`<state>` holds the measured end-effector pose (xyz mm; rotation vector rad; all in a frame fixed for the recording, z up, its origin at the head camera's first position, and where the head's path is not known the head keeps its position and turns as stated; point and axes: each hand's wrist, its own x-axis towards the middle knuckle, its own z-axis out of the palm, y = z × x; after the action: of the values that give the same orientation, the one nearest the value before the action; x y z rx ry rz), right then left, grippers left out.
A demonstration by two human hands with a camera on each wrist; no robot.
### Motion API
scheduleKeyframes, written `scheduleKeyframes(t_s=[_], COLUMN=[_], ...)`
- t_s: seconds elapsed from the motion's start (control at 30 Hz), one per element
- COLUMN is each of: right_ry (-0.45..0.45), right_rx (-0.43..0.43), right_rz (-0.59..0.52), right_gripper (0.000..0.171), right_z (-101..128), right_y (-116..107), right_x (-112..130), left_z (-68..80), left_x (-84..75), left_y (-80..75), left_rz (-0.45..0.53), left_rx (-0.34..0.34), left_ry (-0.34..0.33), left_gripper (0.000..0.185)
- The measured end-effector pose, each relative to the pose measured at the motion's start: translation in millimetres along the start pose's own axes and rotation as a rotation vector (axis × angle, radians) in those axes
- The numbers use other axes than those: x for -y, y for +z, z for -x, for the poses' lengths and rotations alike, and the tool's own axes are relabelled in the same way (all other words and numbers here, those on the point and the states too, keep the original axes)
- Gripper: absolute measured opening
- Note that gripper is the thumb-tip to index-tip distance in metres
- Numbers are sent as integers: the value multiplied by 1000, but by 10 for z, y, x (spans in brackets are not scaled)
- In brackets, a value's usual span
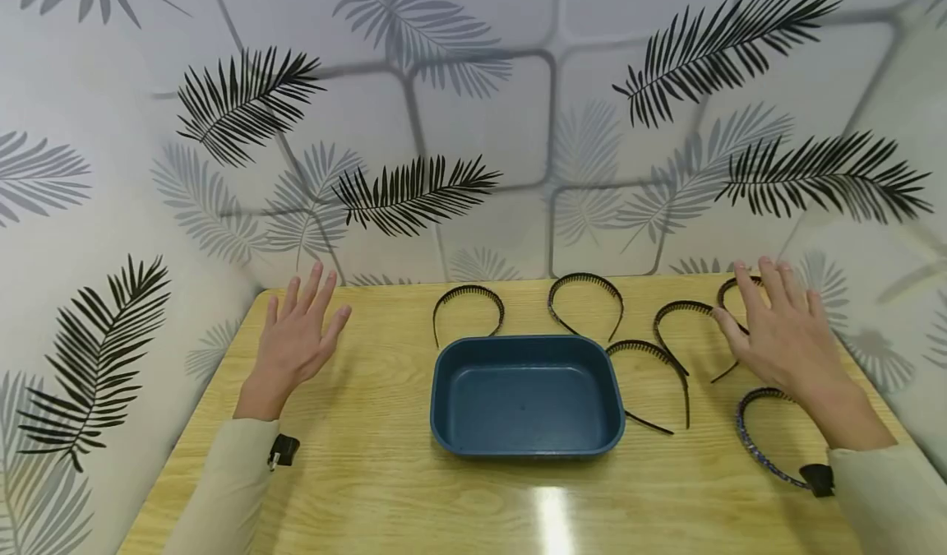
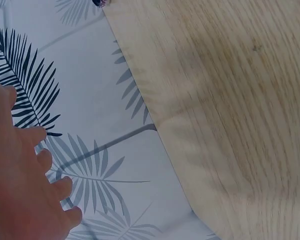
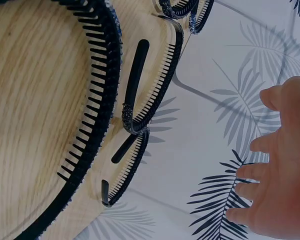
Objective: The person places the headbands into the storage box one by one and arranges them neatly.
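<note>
1. Left of the blue bin point(image 1: 527, 349), bare table point(image 1: 377, 423) gives a broad passage to the left hand point(image 1: 296, 337).
2. Bare wood also spans the bin's near side.
3. Behind it, a left rear headband point(image 1: 468, 289) and right rear headband point(image 1: 584, 276) obstruct the strip before the wall point(image 1: 488, 247).
4. Rightward, overlapping headbands point(image 1: 686, 390) crowd the way (a narrow lane separates them from the patterned headband point(image 1: 753, 450)).

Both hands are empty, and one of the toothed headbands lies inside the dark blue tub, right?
Not quite: the head view shows the dark blue tub empty, with the toothed headbands on the wooden table, behind it and to its right. The rest stands.
</note>
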<state>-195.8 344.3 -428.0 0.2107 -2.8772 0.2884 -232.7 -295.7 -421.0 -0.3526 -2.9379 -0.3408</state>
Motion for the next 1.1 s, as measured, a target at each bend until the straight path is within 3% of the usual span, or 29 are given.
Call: scheduleKeyframes(t_s=[0.37, 0.7, 0.83, 0.93, 1.1], right_ry=[0, 40, 46, 41, 70], right_rx=[-1, -64, -123, -158, -161], right_rz=[-36, -148, -240, -304, -358], right_gripper=[74, 70, 65, 61, 58], right_z=[63, 293, 421, 528, 695], right_y=[-84, -170, -153, -137, -104], right_x=[10, -40, -111, -189, -327], left_z=[46, 173, 228, 272, 334], left_x=[-39, -164, -245, -318, -454], left_y=[-14, 3, 61, 124, 195], left_rz=[-3, 91, 189, 318, 491], left_rx=[31, 26, 23, 37, 77], left_ry=[-15, 5, 42, 80, 128], left_gripper=[72, 69, 65, 61, 59])
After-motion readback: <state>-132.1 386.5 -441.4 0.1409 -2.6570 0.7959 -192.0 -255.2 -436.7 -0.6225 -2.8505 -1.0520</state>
